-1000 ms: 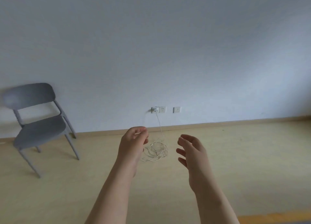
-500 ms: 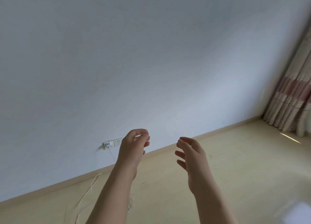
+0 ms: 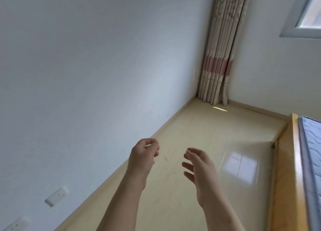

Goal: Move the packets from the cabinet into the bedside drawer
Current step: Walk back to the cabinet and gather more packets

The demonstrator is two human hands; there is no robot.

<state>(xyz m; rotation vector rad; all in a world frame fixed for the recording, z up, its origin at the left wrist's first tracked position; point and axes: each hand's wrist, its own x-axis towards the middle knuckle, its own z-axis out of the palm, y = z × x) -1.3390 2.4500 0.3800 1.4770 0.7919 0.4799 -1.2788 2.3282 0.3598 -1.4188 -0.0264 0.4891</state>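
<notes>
Left hand (image 3: 144,154): raised in front of the body with its back toward the camera. The fingers are loosely curled, their tips close to the thumb, and nothing shows between them.
Right hand (image 3: 203,171): raised beside the left hand and apart from it, palm turned toward it. The fingers (image 3: 189,164) are spread and slightly bent, and they hold nothing.
Packets: I cannot tell from this view where they are (neither hand carries one).
Floor (image 3: 191,126): pale and glossy, lying beneath both hands.
Patch of light (image 3: 239,166): a bright, window-shaped patch on the floor, right of the right hand and near the bed.
Wall (image 3: 86,74): plain white, filling the left and upper part of the tilted view.
Skirting board (image 3: 173,116): pale wood, running along the foot of the wall to the room corner.
Socket plates: one white plate (image 3: 56,196) sits low on the wall at lower left. A second (image 3: 17,223) is at the bottom-left edge, blurred.
Curtain (image 3: 218,57): gathered in the corner, cream with a pink band, hanging down to the floor.
Window (image 3: 309,13): only a corner of its frame shows, at upper right.
Bed frame (image 3: 295,143): wooden, running along the right edge.
Mattress (image 3: 312,152): blue and quilted, lying on the bed frame.
</notes>
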